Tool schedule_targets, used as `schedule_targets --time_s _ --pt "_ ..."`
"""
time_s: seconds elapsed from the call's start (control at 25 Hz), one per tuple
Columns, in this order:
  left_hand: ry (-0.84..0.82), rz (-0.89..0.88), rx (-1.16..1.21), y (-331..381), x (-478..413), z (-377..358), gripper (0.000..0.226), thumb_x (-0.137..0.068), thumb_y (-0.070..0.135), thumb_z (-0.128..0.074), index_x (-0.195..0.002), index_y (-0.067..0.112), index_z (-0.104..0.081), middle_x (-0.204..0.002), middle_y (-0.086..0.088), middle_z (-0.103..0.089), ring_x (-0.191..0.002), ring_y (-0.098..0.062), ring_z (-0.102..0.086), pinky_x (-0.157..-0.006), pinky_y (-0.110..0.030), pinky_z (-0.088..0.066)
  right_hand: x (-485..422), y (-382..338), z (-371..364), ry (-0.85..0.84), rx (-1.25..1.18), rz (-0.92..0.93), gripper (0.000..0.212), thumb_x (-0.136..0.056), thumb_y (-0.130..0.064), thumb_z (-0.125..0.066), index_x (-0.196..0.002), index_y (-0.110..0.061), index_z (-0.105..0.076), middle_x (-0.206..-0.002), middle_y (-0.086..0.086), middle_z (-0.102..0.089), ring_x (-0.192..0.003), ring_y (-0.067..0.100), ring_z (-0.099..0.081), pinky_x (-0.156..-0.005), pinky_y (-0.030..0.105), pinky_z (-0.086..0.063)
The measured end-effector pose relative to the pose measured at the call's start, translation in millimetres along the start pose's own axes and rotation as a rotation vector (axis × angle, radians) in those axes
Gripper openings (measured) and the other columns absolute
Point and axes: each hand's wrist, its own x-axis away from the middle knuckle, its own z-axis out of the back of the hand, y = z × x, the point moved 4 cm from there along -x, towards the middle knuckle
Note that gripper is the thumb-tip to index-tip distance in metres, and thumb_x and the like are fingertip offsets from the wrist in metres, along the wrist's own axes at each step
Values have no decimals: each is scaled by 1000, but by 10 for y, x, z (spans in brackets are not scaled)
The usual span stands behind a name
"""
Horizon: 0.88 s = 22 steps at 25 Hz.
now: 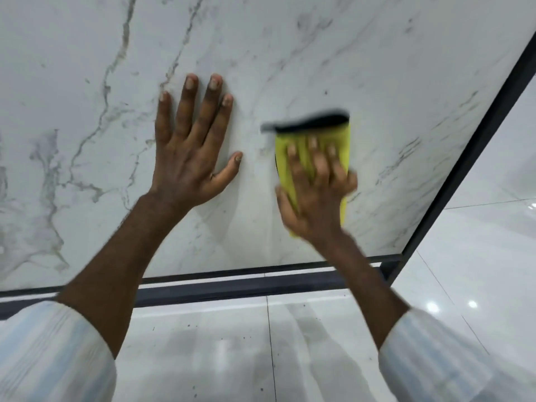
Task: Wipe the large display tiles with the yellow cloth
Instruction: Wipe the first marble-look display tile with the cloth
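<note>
A large white marble-look display tile with grey veins [290,53] stands in a thin black metal frame [467,158]. The left hand [188,152] lies flat and released on the tile's middle, fingers spread and straight, grasping nothing. The right hand [316,192], blurred, presses a folded yellow cloth with a black trimmed edge [343,143] against the tile with fairly straight fingers laid over it. The cloth sits in the tile's lower right part, nearer the right edge than the left hand is. Striped pale-blue sleeves [52,352] cover both forearms' lower parts. Glossy white floor tiles [348,343] lie below the frame's bottom edge.
</note>
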Motion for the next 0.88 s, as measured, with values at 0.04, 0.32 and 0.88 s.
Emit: schedule_targets --time_s 0.04,0.32,0.88 --pt "-32 -9 9 -36 149 15 75 -107 44 -51 -163 1 -26 -168 -26 -26 -155 -50 -21 -125 -64 -9 -454 -68 122 50 -13 -9 77 -89 -51 -58 -159 -27 -34 -164 9 -31 -146 29 -27 -104 59 -29" --pt "-66 -42 -28 -279 908 -7 75 -106 47 -47 -168 14 -21 -174 -10 -10 -162 -34 -9 -121 -55 -3 264 -243 -264 42 93 -127 79 -95 -52 -53 -163 -26 -22 -167 9 -18 -150 31 -21 -106 59 -28" --pt "43 -79 65 -393 887 -209 74 -101 37 -46 -167 12 -22 -173 -15 -13 -163 -36 2 -121 -63 6 114 -610 -170 5 67 -137 77 -94 -47 -53 -160 -21 -23 -162 15 -23 -149 36 -23 -109 58 -31"
